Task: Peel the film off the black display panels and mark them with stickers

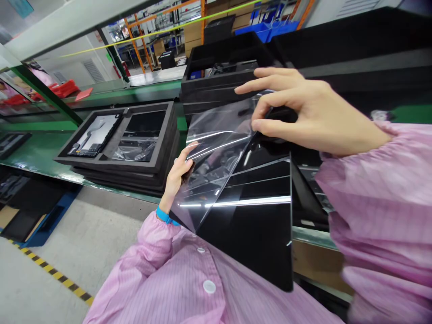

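Black panel (256,234) partly hides the bench (33,153) near foam trays (115,138).

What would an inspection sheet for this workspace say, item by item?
Surface: green bench, partly covered by stacked foam trays.
Job's things: glossy black panel, clear film over part of it.
Clutter: crumpled clear plastic in the top tray.
Hands: left hand holds the panel's left side; right hand pinches the film.
Cables: flat grey strip in the top tray, possibly a ribbon cable.
Surroundings: striped floor tape, orange post, blue bins.
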Demonstrator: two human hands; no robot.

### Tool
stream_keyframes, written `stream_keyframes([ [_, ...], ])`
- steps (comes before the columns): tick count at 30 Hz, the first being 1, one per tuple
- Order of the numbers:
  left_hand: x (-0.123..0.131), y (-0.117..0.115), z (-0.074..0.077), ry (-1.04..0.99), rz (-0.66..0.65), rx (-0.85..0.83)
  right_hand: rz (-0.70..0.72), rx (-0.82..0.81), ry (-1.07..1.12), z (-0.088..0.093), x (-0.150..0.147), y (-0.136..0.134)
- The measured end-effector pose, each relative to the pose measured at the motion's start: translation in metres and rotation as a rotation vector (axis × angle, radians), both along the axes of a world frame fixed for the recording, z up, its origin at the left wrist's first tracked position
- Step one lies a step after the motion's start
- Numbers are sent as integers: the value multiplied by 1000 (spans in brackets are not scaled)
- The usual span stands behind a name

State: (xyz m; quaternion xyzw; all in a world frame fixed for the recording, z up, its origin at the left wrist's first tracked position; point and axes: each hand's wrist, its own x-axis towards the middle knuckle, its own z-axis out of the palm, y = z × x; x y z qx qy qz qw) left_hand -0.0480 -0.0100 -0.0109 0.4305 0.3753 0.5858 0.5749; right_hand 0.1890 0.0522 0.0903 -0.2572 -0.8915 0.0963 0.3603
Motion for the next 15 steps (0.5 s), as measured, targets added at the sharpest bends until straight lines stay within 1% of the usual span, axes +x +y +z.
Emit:
stream_keyframes([
  [5,2,-4,2,19,11,52,3,-22,34,-4,4,6],
  [11,1,-1,2,28,-16,38,-4,-61,71,-7,7,7],
  [13,-1,1,4,50,-13,43,-13,-85,78,-8,9,8],
  [15,-2,2,11,54,-20,31,-21,-108,88,-10,10,11],
])
